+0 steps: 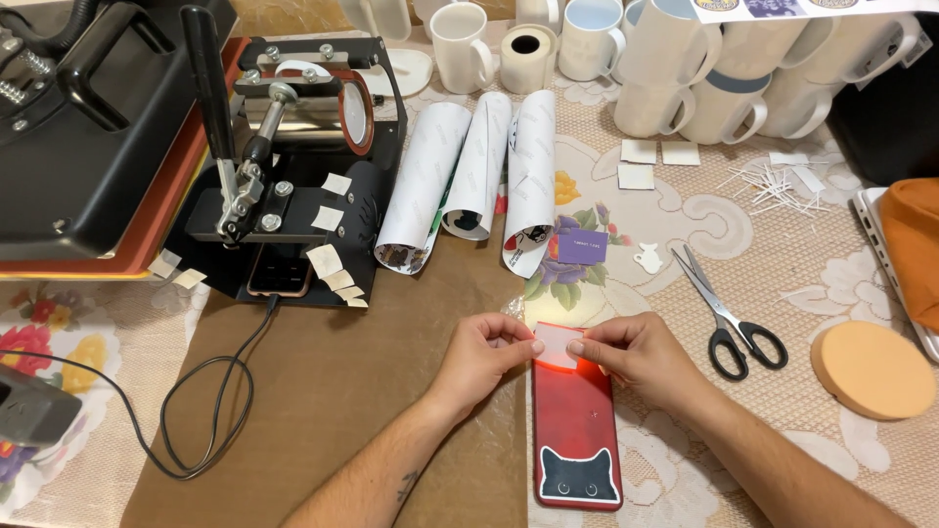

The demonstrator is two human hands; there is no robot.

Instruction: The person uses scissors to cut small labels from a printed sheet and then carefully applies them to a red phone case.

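Left hand: grip pinched shut on the left edge of a small white paper slip, thumb and forefinger closed on it.
Right hand: grip likewise narrow, nipping the slip's right edge.
Slip position: held flat between both hands, right over the top end of a red phone case.
Case axis: long axis runs away from the person, cat-face print at the near end, top end under the slip.
Slip vs case: the slip lies crosswise to that axis; whether it touches the case, I cannot tell.
Nearer hand: both equally close, one on each side of the case.
Bench: brown sheet under the left hand; scissors lie to the right, well apart; mug press at far left.
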